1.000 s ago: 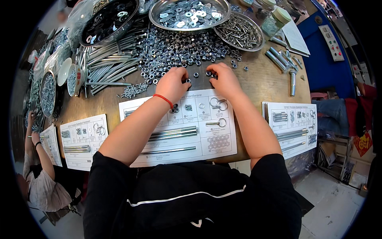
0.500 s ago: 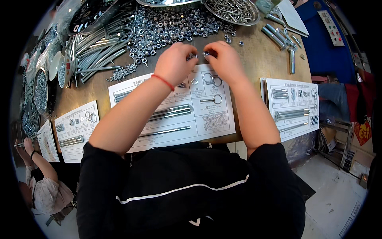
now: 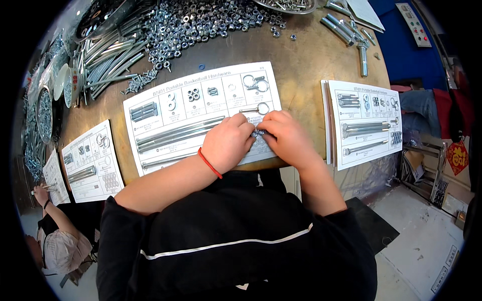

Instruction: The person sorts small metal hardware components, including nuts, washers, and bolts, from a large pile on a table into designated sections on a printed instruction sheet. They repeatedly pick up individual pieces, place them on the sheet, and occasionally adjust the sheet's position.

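My left hand point(image 3: 228, 143), with a red band at the wrist, and my right hand point(image 3: 284, 138) rest side by side on the lower right part of a white hardware chart point(image 3: 191, 115). Their fingertips meet over a few small silver nuts point(image 3: 258, 134) on the sheet. Both hands pinch at these nuts; which hand holds which nut is hidden by the fingers. Long bolts lie on the chart to the left of my hands.
A heap of loose nuts point(image 3: 201, 25) and long rods point(image 3: 108, 55) lie at the far side of the wooden table point(image 3: 296, 65). More charts lie at right point(image 3: 366, 120) and left point(image 3: 93, 160). Bolts point(image 3: 346, 32) sit far right. Another person point(image 3: 55, 241) sits lower left.
Both hands came back from the nut heap at the far side toward me, and now rest on the near part of the chart with nuts between the fingertips.
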A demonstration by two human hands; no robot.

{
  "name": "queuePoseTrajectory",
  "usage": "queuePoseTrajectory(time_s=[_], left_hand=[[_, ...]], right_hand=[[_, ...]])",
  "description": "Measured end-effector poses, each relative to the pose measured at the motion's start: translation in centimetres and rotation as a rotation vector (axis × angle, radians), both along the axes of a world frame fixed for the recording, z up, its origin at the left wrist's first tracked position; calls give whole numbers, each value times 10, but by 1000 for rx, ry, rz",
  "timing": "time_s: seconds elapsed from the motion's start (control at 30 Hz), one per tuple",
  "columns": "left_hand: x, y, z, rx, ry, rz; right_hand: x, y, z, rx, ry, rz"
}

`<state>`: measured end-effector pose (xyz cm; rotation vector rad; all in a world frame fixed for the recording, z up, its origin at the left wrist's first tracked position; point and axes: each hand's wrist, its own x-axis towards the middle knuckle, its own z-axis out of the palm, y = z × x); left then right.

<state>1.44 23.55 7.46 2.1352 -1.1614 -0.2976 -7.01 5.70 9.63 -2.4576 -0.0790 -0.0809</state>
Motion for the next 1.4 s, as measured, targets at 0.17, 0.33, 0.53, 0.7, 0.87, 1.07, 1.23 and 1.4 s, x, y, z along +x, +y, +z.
queuePoseTrajectory(time_s=[0.17, 0.33, 0.53, 0.7, 0.87, 1.07, 1.23, 1.4], left_hand=[[27, 1, 26, 68, 150, 79], [123, -66, 30, -17, 84, 208], [185, -124, 10, 176, -24, 434], [192, -127, 3, 167, -22, 427], [192, -125, -3, 53, 130, 324], [190, -119, -10, -41, 182, 311], [188, -114, -14, -4, -5, 334], [179, -111, -5, -26, 78, 225]], right_hand=[[16, -16, 22, 142, 52, -186], [106, -84, 5, -74, -93, -687], [200, -119, -36, -293, -213, -593], [191, -120, -35, -204, -124, -504], [186, -117, -26, -54, 68, -606], [175, -110, -15, -123, -16, -567], [156, -102, -16, -111, 8, -570], [140, -93, -13, -173, 43, -613]])
